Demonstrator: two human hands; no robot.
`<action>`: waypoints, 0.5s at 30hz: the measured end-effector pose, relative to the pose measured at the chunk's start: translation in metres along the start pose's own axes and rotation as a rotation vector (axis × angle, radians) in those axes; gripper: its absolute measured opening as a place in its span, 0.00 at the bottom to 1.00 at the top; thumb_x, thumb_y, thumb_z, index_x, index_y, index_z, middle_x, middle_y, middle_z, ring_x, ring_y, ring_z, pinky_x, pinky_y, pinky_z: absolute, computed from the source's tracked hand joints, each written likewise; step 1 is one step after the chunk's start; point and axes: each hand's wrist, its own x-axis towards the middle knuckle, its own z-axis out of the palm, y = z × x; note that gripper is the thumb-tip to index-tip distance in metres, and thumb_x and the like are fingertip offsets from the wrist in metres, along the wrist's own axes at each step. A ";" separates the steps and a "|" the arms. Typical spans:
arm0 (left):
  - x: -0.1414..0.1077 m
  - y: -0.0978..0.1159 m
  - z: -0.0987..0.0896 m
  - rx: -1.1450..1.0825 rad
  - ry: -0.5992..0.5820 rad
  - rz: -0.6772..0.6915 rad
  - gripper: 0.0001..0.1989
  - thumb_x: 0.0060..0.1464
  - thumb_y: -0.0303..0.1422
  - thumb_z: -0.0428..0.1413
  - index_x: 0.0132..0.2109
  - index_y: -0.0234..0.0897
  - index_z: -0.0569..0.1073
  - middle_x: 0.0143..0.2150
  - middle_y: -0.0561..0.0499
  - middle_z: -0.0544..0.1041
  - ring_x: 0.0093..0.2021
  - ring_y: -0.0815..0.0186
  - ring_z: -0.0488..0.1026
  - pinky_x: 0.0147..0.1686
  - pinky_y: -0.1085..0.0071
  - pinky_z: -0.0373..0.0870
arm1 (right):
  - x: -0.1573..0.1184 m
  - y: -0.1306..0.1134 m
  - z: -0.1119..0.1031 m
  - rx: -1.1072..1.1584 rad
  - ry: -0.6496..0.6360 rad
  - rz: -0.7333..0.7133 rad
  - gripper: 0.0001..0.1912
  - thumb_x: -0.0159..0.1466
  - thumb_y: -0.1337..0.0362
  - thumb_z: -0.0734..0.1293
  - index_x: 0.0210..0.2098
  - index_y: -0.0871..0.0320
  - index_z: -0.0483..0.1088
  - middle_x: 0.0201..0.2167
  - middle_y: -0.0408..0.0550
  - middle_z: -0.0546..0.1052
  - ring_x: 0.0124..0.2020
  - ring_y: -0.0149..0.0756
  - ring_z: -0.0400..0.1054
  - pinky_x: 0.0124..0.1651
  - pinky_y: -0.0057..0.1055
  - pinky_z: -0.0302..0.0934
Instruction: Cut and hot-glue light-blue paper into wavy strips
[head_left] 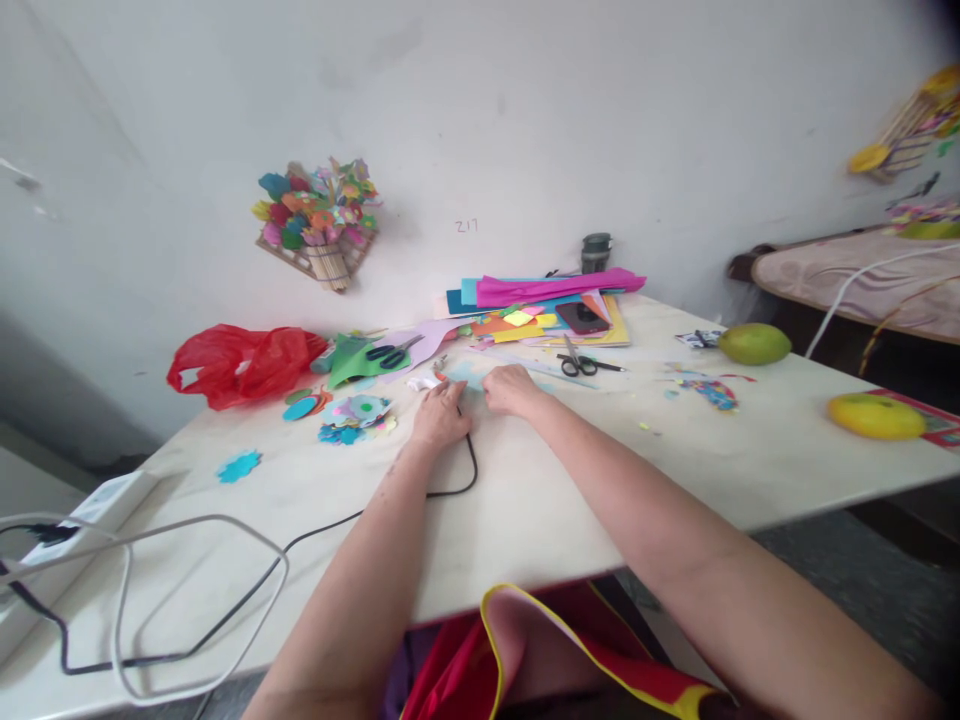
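Toward the white table's [540, 500] back edge, the left hand [441, 414] is lying over a thin black cable [475, 468]. The curled right hand [510, 388] is resting nearby; neither grip is showing clearly enough to tell.

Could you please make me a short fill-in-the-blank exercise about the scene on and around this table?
1. The cord that curves beside the left hand is ____ in colour.
2. The plastic bag at the far left of the table is ____.
3. Of the two fruits, the one farther to the right is ____.
4. Altogether, ____ pairs of scissors lie on the table.

Missing words: black; red; yellow; two.
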 end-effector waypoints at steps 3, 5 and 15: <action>-0.001 0.001 -0.001 0.025 0.020 -0.010 0.32 0.42 0.28 0.53 0.58 0.38 0.61 0.54 0.45 0.69 0.56 0.59 0.61 0.55 0.64 0.57 | -0.001 0.012 -0.007 0.067 -0.020 0.051 0.13 0.57 0.67 0.60 0.37 0.59 0.75 0.39 0.56 0.76 0.41 0.44 0.70 0.38 0.32 0.59; -0.002 0.003 -0.002 0.044 0.078 -0.009 0.30 0.44 0.28 0.53 0.57 0.39 0.62 0.51 0.45 0.71 0.54 0.59 0.63 0.53 0.64 0.58 | -0.002 0.022 -0.012 0.143 -0.070 0.067 0.11 0.56 0.66 0.62 0.35 0.57 0.76 0.37 0.53 0.77 0.40 0.42 0.70 0.37 0.29 0.58; 0.002 -0.001 -0.004 -0.015 0.344 0.061 0.16 0.50 0.40 0.55 0.47 0.43 0.73 0.45 0.48 0.71 0.48 0.59 0.64 0.48 0.64 0.60 | -0.004 0.060 -0.011 0.531 -0.237 -0.041 0.09 0.50 0.66 0.67 0.31 0.61 0.76 0.25 0.43 0.76 0.28 0.29 0.66 0.28 0.21 0.55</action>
